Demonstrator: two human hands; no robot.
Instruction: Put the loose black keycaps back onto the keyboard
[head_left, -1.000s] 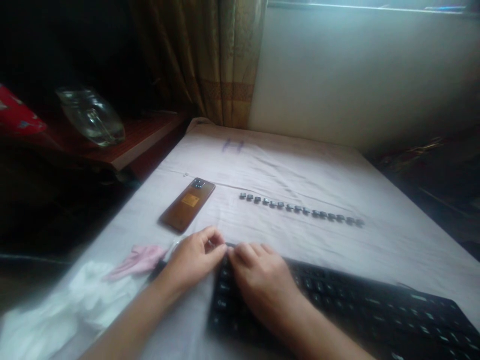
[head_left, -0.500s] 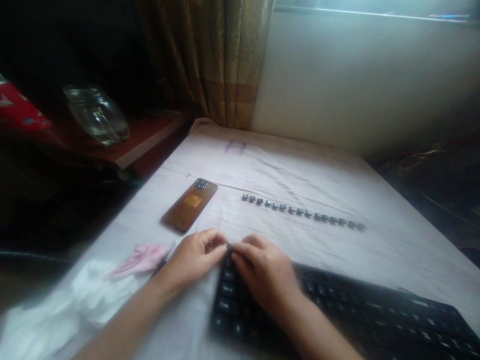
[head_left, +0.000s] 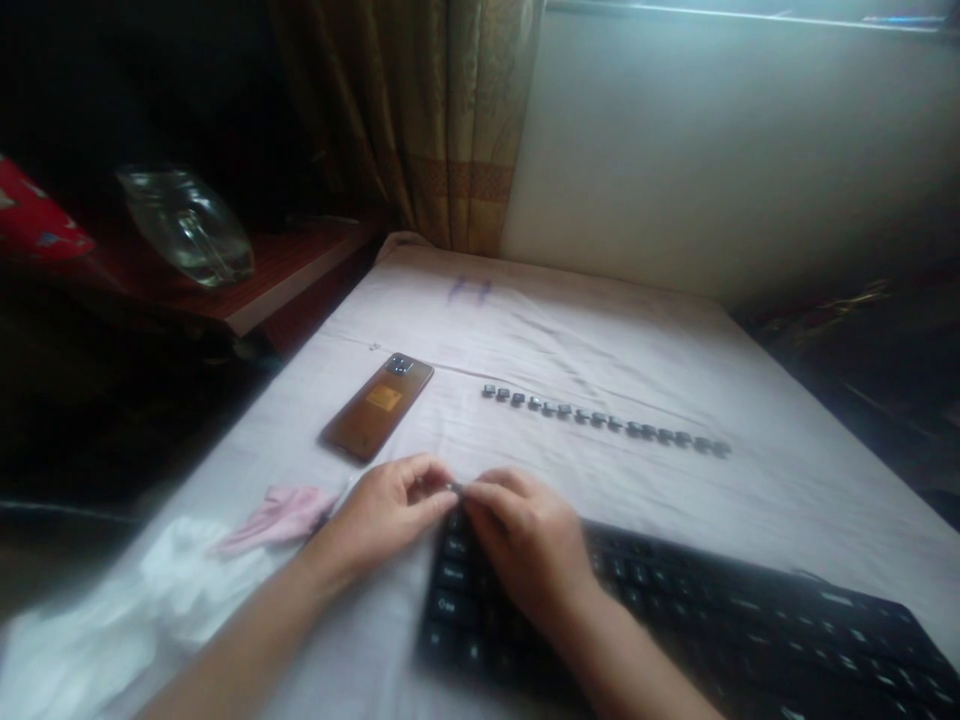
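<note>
A black keyboard (head_left: 720, 610) lies at the lower right, its left end under my right hand (head_left: 529, 535). At its far left corner, my left hand (head_left: 390, 505) and my right hand meet with fingertips pinched on a small dark keycap (head_left: 456, 488), mostly covered by the fingers. Both hands are closed. Beyond them, several loose dark keycaps (head_left: 598, 419) form a slanting row on the pale cloth (head_left: 600, 340).
A brown phone (head_left: 379, 408) lies face down left of the row. Pink cloth (head_left: 277, 515) and crumpled white material (head_left: 142, 590) are beside my left forearm. A glass jar (head_left: 187, 225) stands on a wooden ledge (head_left: 277, 280) at the left, near a red object (head_left: 37, 215).
The view has shifted very slightly. Both hands keep their pinch at the keyboard's corner, with hardly any visible movement.
</note>
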